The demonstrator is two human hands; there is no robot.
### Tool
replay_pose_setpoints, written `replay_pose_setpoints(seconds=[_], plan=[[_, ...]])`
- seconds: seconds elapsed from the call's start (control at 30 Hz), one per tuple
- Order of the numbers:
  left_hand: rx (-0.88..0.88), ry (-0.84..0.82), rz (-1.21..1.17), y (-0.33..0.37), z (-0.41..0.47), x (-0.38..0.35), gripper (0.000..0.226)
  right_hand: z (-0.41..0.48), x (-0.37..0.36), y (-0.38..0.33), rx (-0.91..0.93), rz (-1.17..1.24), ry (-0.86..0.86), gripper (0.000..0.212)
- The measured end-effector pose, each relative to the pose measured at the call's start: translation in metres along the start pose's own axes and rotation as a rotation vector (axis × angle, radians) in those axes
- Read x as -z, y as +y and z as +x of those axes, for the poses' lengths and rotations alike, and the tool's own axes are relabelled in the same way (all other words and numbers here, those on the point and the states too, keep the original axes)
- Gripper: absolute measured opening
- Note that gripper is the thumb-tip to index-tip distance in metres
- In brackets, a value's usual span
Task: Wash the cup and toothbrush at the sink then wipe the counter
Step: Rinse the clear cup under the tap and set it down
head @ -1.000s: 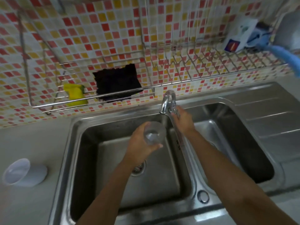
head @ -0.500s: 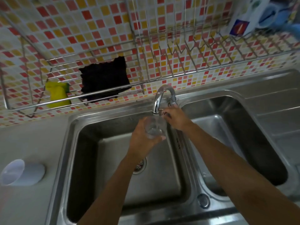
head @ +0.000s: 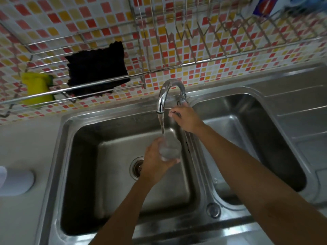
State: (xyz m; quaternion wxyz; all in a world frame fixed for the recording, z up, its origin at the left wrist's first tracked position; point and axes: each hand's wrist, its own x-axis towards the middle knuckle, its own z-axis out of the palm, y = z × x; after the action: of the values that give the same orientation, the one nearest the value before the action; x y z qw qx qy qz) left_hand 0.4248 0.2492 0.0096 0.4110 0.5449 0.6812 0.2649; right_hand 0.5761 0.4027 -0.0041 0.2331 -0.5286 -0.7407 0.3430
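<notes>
My left hand (head: pixel 155 160) holds a clear cup (head: pixel 169 149) upright over the left basin of the steel sink (head: pixel 85 131). A stream of water (head: pixel 162 124) falls from the chrome tap (head: pixel 165 92) into the cup. My right hand (head: pixel 184 117) is closed on the tap handle just right of the spout. No toothbrush is in view.
A pale plastic cup (head: pixel 16 181) lies on its side on the counter at the left edge. On the wire wall rack (head: pixel 177 66) rest a black cloth (head: pixel 97 68) and a yellow sponge (head: pixel 36 89). The right basin (head: pixel 265 138) and a ribbed drainboard (head: pixel 304 112) lie to the right.
Water now runs from the tap into the cup; no stream showed before. My right hand stayed at the tap handle. The view has tilted down toward the sink.
</notes>
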Motion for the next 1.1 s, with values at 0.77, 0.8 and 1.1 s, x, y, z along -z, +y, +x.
replay_pose_setpoints(seconds=[0.77,0.8,1.1], plan=[[-0.064,0.052,-0.133,-0.009,0.019,-0.005,0.075,0.005,-0.009,-0.002,-0.109,0.174,0.087,0.014],[-0.062,0.059,-0.148,-0.008,0.020,-0.006,0.075,0.006,-0.007,-0.002,-0.159,0.267,0.124,0.016],[-0.091,0.056,-0.201,-0.011,0.020,-0.009,0.077,0.011,0.001,0.003,-0.280,0.700,0.281,0.033]])
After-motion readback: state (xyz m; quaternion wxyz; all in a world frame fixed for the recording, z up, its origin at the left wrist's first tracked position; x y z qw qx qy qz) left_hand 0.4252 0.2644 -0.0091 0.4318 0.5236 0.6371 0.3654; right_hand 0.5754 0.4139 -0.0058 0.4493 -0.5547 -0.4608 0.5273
